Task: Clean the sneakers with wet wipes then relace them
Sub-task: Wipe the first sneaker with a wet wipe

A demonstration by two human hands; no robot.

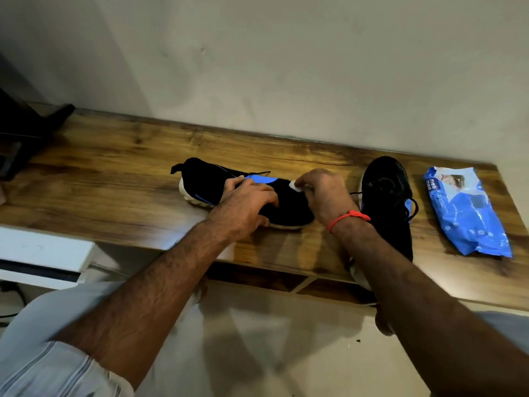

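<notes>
A black sneaker (206,181) with a blue stripe and a white sole lies on its side on the wooden shelf (114,179). My left hand (246,207) grips its middle, fingers curled over the upper. My right hand (323,196), with a red thread at the wrist, pinches a small white wet wipe (294,186) against the sneaker's toe part. The second black sneaker (386,193) stands just to the right, its toe pointing away, its heel partly hidden behind my right forearm. A black lace runs loose from it.
A blue pack of wet wipes (466,213) lies at the shelf's right end. A dark object (25,130) stands at the far left. A white unit (43,253) sits below left. The wall runs close behind the shelf.
</notes>
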